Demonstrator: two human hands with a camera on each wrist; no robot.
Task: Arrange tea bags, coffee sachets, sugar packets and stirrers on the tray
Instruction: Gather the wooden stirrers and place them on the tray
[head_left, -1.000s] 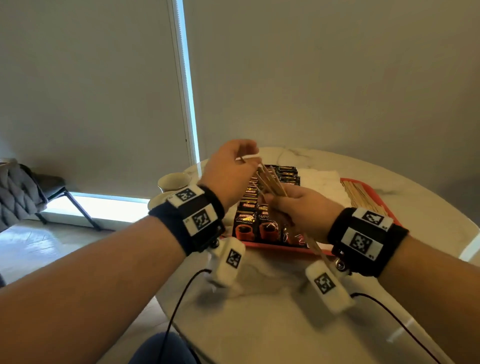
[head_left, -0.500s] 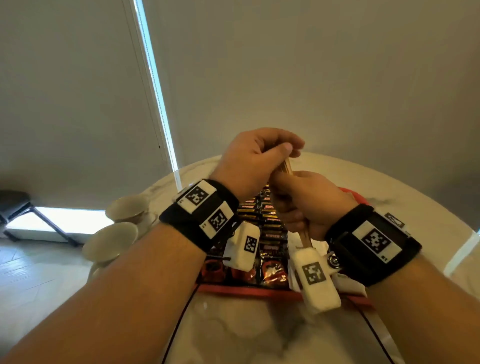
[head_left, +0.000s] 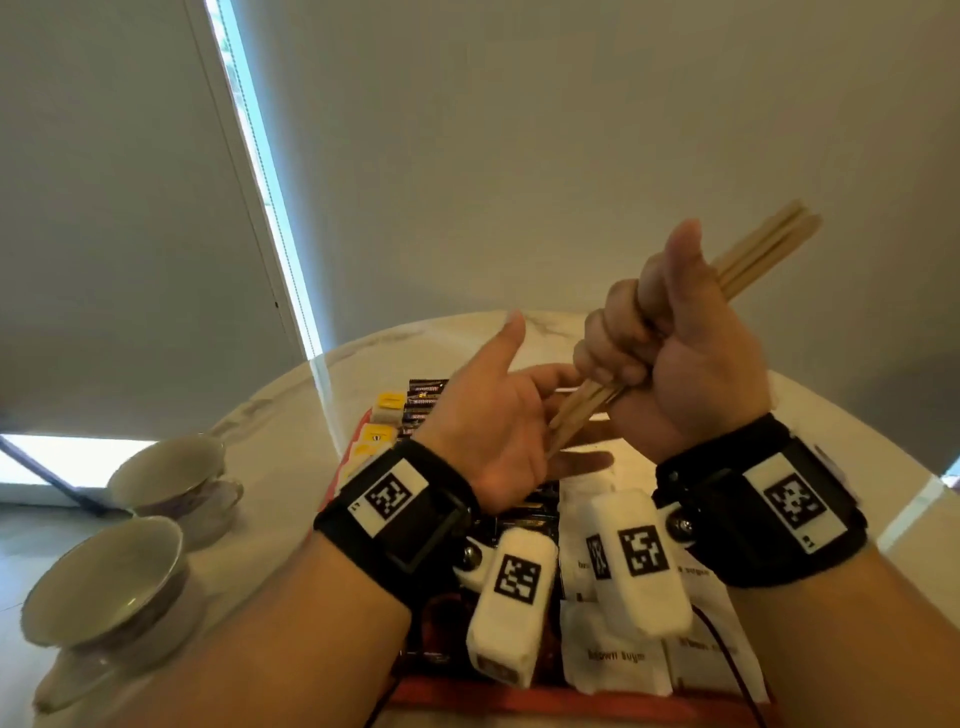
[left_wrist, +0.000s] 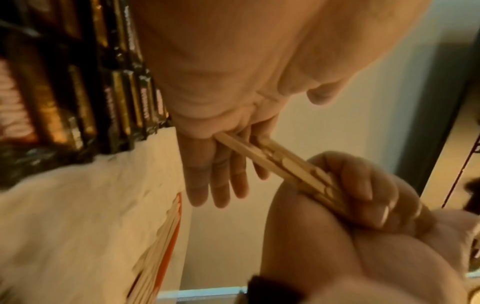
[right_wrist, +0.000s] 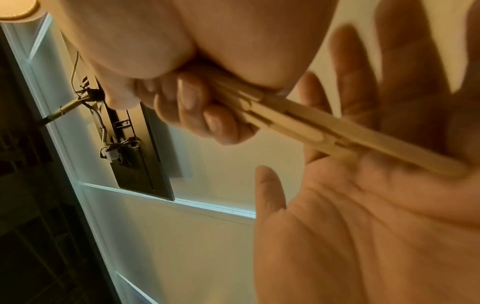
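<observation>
Your right hand (head_left: 670, 358) has its grip curled tight round the stirrers (head_left: 763, 244), held mid-length above the tray (head_left: 519, 701). Your left hand (head_left: 498, 426) is spread flat, bundle ends butting vs. its palm. They're thin flat wood w/ rounded tips: light, stiff, smooth, so prob. slide apart. Hold mid-bundle. Glossy coffee sachets (head_left: 423, 400) and soft paper sugar packets (head_left: 613, 654) lie on the tray.

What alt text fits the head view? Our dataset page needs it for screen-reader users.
A person's right hand grips a bundle of wooden stirrers, its lower ends resting against the open palm of the left hand. Below lies a red tray of sachets and sugar packets; two cups stand left.
</observation>
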